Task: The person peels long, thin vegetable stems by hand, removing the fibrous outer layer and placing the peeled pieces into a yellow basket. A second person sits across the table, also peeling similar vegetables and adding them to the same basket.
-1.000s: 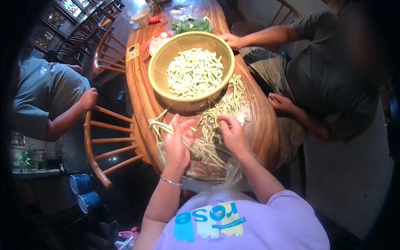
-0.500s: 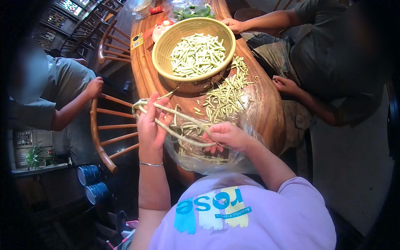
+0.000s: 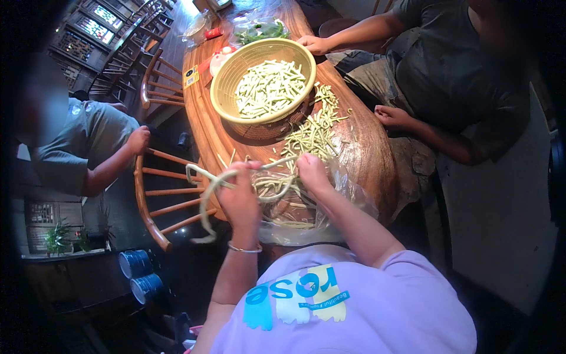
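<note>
My left hand (image 3: 239, 192) is closed around pale green long beans (image 3: 207, 206), whose ends curl out and hang to its left. One long bean runs across to my right hand (image 3: 311, 172), whose fingers pinch its end. Both hands are above a clear plastic bag (image 3: 356, 197) with more long beans (image 3: 295, 224) in it. Short cut bean pieces (image 3: 312, 133) are heaped on the table just beyond. A yellow colander (image 3: 219, 91) holds many more cut pieces (image 3: 271, 88).
The wooden table (image 3: 377, 177) also carries a bag of green vegetables (image 3: 262, 32). At right, a person's hand (image 3: 315, 45) touches the colander; their other hand (image 3: 394, 117) rests near the table edge. Another person's hand (image 3: 138, 140) is at a wooden chair (image 3: 141, 200) on the left.
My left hand has turned and moved right, and the beans now trail to its left. My right hand has risen toward the cut pieces. The whole view has shifted slightly.
</note>
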Action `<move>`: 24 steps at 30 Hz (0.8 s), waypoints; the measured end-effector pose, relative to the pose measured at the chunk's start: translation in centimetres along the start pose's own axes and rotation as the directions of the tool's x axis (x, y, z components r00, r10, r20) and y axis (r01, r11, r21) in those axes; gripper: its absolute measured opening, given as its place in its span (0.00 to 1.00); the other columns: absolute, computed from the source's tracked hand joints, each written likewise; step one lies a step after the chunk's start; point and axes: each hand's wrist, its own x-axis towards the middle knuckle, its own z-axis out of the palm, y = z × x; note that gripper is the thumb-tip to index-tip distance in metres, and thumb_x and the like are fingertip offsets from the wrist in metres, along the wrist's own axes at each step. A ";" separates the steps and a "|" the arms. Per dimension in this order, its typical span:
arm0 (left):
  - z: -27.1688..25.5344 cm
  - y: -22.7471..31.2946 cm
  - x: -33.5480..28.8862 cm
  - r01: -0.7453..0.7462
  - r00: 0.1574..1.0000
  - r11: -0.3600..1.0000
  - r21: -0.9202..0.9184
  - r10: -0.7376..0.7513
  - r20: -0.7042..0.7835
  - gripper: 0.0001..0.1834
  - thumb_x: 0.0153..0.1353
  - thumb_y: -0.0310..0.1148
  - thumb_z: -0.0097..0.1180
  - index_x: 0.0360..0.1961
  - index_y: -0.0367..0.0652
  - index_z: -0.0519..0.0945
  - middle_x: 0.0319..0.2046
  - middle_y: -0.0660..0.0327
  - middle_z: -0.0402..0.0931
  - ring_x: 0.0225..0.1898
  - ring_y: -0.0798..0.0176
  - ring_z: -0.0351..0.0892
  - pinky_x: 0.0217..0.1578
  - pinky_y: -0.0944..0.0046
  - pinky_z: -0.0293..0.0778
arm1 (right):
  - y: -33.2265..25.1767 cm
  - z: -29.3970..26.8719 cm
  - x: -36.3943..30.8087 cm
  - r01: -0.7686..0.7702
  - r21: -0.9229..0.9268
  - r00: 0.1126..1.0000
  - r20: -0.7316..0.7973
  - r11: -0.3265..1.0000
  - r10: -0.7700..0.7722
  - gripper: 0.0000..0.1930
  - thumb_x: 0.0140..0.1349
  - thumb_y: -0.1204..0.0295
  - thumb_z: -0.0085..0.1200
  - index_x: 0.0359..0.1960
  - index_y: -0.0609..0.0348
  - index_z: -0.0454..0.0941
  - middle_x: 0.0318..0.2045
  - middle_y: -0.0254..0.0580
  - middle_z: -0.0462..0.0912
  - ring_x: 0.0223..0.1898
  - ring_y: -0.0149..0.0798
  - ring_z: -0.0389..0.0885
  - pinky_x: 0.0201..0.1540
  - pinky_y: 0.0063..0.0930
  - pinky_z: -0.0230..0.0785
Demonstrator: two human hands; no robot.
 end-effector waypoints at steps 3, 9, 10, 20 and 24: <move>0.0 -0.4 -1.3 -0.077 0.994 0.997 0.017 0.078 -0.074 0.02 0.58 0.24 0.44 0.29 0.39 0.69 0.23 0.59 0.74 0.26 0.70 0.72 0.22 0.75 0.64 | 1.2 0.5 4.2 -0.389 0.464 0.846 -0.162 0.796 0.507 0.13 0.52 0.68 0.41 0.23 0.68 0.70 0.20 0.50 0.74 0.21 0.46 0.73 0.25 0.40 0.61; -3.8 3.6 2.7 0.038 0.999 0.955 -0.295 -0.046 -0.019 0.08 0.63 0.32 0.39 0.31 0.38 0.67 0.24 0.57 0.71 0.14 0.79 0.58 0.10 0.83 0.49 | -2.5 -4.7 3.0 -0.308 0.177 0.949 0.133 0.935 0.287 0.09 0.56 0.71 0.37 0.33 0.59 0.70 0.20 0.40 0.75 0.18 0.34 0.73 0.18 0.26 0.64; -3.8 3.8 3.2 0.080 0.994 0.943 -0.323 -0.098 -0.041 0.09 0.62 0.34 0.40 0.33 0.39 0.67 0.25 0.56 0.71 0.13 0.78 0.58 0.10 0.83 0.49 | -2.7 -4.7 2.6 -0.096 -0.068 0.993 0.063 0.993 0.101 0.11 0.56 0.70 0.39 0.36 0.61 0.70 0.24 0.44 0.76 0.23 0.37 0.74 0.25 0.28 0.65; -3.4 1.6 3.4 0.282 0.952 0.895 -0.344 -0.307 -0.019 0.10 0.61 0.34 0.44 0.37 0.36 0.67 0.26 0.53 0.73 0.14 0.78 0.60 0.09 0.82 0.50 | -9.1 -3.3 -5.3 -0.432 0.362 0.493 0.862 0.826 -0.120 0.14 0.63 0.64 0.38 0.41 0.61 0.70 0.23 0.34 0.73 0.24 0.26 0.69 0.29 0.21 0.63; -3.2 2.0 3.6 0.271 0.952 0.912 -0.308 -0.300 -0.052 0.09 0.60 0.31 0.44 0.37 0.35 0.68 0.26 0.54 0.74 0.15 0.78 0.61 0.09 0.82 0.51 | -8.1 -2.3 -5.0 -0.004 0.246 0.779 0.609 0.969 -0.151 0.10 0.60 0.69 0.38 0.30 0.60 0.70 0.16 0.30 0.65 0.18 0.25 0.62 0.22 0.19 0.58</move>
